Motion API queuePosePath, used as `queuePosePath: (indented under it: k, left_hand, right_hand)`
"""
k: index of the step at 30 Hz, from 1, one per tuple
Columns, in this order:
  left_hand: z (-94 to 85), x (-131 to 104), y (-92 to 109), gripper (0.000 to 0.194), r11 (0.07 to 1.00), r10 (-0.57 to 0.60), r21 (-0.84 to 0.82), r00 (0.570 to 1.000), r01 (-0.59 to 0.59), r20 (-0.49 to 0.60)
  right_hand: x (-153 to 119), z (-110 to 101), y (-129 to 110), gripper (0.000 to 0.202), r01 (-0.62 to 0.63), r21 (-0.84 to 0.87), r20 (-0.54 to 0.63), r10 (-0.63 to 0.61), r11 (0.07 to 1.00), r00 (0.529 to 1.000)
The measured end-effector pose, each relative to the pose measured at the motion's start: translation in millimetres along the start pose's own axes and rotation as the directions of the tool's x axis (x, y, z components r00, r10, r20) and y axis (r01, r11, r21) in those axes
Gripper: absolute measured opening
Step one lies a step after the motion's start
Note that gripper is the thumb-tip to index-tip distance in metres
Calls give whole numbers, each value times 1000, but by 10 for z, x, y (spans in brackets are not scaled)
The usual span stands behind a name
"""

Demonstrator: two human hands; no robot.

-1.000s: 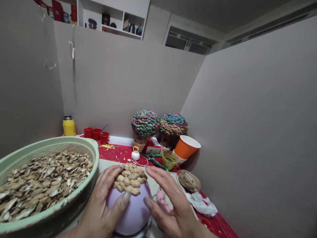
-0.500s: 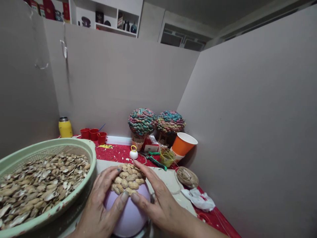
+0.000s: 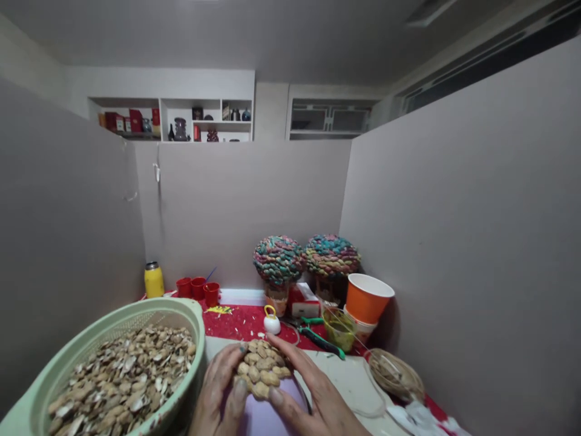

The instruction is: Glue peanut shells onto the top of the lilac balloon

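A smooth lilac dome [image 3: 269, 421], which looks like a ball or an upturned bowl, sits at the bottom centre of the head view, its lower part cut off. Closely set peanut shells [image 3: 263, 366] cover its top. My left hand [image 3: 220, 390] is cupped round the left side of the shells, thumb at their near edge. On the opposite side my right hand [image 3: 320, 390] curves round them, its index finger along the far edge and its thumb at the near edge. Between the thumbs, the lowest shells show. Both wrists are out of view.
A green basket [image 3: 200, 339] of peanut shells stands left. Behind are red cups [image 3: 211, 295], a yellow bottle [image 3: 154, 280], two colourful shell-covered balls [image 3: 279, 260] on cups, pliers [image 3: 322, 343] and an orange tub [image 3: 368, 300]. Coiled string [image 3: 397, 375] lies right. Grey partitions [image 3: 245, 206] enclose the table.
The view has tilted up and shifted left, so everything appears lower and further right, and more shelf and ceiling show. Both hands remain round the shell-covered dome.
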State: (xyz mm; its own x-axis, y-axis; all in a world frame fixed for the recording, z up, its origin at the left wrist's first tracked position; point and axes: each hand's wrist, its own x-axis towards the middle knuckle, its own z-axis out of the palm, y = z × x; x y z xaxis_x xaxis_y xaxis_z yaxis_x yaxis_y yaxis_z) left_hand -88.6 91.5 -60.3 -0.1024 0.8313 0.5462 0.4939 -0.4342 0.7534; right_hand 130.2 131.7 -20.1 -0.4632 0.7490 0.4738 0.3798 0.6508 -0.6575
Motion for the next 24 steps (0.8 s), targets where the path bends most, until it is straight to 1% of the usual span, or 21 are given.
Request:
queuePosePath:
  k: [3,4,5,7,9,11,14,17,21,24]
  left_hand:
    - [72,10,-72,49,999,-51,14,995,52,-90]
    - [99,0,-81,53,997,-71,18,992,74,-103]
    - [123,-13,-82,56,995,-93,19,990,96,-102]
    - [153,-45,-64,60,991,-134,9,989,135,-64]
    - [159,-72,-21,62,986,-165,-4,986,165,-10]
    - [148,-86,35,63,981,-194,-13,981,194,18]
    - [119,-86,126,63,970,-243,-14,970,243,15]
    - [87,-66,209,61,958,-286,-8,958,286,15]
    - [39,-29,295,61,945,-327,18,945,327,21]
    - [-12,-16,322,61,938,-347,27,938,346,18]
  right_hand:
    - [13,6,13,65,-27,0,-4,27,1000,1000]
    - [8,0,2,64,-36,6,-10,36,999,999]
    - [1,-8,-12,63,-43,19,-17,44,999,999]
    - [-17,-22,-34,60,-60,58,-28,62,996,998]
    - [-35,-27,-30,58,-90,112,-34,94,990,995]
    - [-54,-21,5,56,-128,183,-35,136,975,990]
    - [-93,-10,71,55,-157,282,-38,175,946,984]
    - [-133,-35,92,54,-186,320,-26,205,929,978]
    - [-159,-137,51,57,-198,353,3,210,915,978]
    - [-154,-221,8,60,-203,377,15,213,904,977]
